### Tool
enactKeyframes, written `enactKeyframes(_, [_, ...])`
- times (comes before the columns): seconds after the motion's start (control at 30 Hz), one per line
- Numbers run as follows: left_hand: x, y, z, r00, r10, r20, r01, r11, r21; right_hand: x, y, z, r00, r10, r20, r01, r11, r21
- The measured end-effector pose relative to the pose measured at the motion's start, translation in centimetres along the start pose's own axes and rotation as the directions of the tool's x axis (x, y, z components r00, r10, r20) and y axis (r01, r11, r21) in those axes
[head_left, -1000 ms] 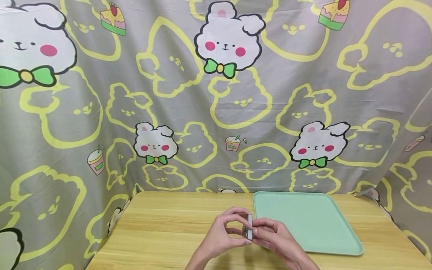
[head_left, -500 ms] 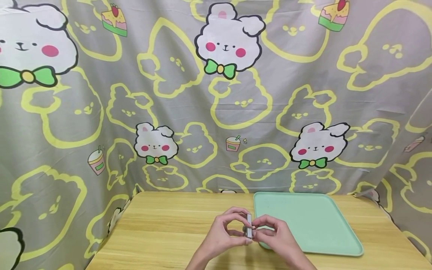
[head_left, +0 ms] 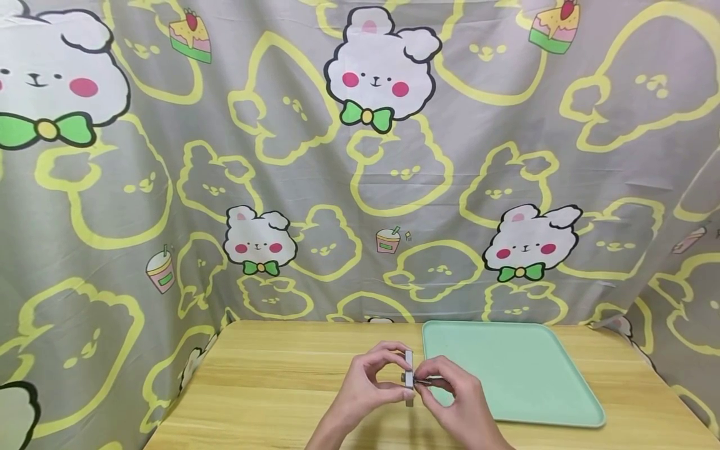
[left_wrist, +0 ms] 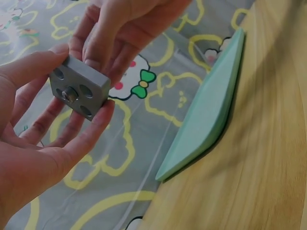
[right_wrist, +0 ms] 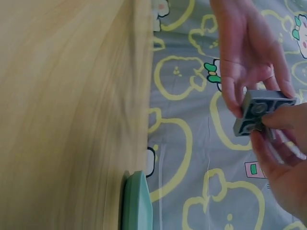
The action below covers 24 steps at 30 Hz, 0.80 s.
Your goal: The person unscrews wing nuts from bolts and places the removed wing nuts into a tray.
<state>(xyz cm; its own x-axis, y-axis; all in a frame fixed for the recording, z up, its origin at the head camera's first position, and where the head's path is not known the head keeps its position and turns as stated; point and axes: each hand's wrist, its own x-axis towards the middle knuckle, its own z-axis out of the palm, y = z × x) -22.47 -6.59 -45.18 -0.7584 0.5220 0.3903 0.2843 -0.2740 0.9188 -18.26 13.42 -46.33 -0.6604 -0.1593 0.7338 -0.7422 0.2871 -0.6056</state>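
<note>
A square grey block [head_left: 409,379] is held upright above the table, gripped at its edges by the left hand [head_left: 365,389]. In the left wrist view the block [left_wrist: 80,86] shows round holes near its corners and a small metal piece in its centre. On the block's other side, the right hand [head_left: 461,394] pinches a thin dark metal part [head_left: 429,380] at the block's middle. In the right wrist view the right hand's [right_wrist: 284,158] thumb and finger meet at the block's [right_wrist: 249,110] face, covering part of it.
A pale green tray [head_left: 517,375] lies on the wooden table [head_left: 270,381], right of and behind the hands. A grey curtain [head_left: 315,187] with yellow outlines and white cartoon animals hangs behind and beside the table.
The block has shifted slightly left with the left hand. The right hand's fingers have changed their hold, and a thin dark part now shows between them.
</note>
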Motion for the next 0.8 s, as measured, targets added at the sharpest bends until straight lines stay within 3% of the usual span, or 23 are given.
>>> enactKeyframes(0.1, [0.02,0.25,-0.02,1.0,-0.008,-0.005,0.008,1.0,-0.013,0.06,0.37,0.06,0.985,-0.169,-0.017,0.167,0.98,-0.106])
enactKeyframes(0.23, [0.03,0.39,-0.12,1.0,-0.013,-0.005,0.013,1.0,-0.02,0.15,0.8,0.31,0.941,-0.337,-0.027,0.323,0.918,-0.231])
enactKeyframes(0.33, [0.05,0.47,-0.17,1.0,-0.017,-0.004,0.017,0.999,-0.029,0.35,0.79,0.42,0.899,-0.438,-0.01,0.417,0.863,-0.285])
enactKeyframes(0.47, [0.05,0.53,-0.21,1.0,-0.022,-0.003,0.022,0.999,-0.041,0.72,0.4,0.42,0.826,-0.563,0.039,0.54,0.768,-0.346])
enactKeyframes(0.57, [0.04,0.48,-0.25,1.0,-0.021,-0.003,0.021,0.999,-0.045,0.84,0.17,0.43,0.797,-0.601,0.064,0.578,0.728,-0.369])
enactKeyframes(0.63, [0.04,0.43,-0.3,1.0,-0.025,-0.005,0.025,0.999,-0.042,0.83,0.18,0.43,0.8,-0.597,0.065,0.575,0.73,-0.37])
enactKeyframes(0.7, [0.02,0.41,-0.35,1.0,-0.025,-0.007,0.025,0.999,-0.039,0.77,0.33,0.45,0.814,-0.578,0.057,0.558,0.751,-0.354])
enactKeyframes(0.8, [0.01,0.37,-0.47,0.999,-0.025,-0.02,0.025,0.999,-0.035,0.59,0.56,0.37,0.862,-0.506,0.024,0.491,0.823,-0.286])
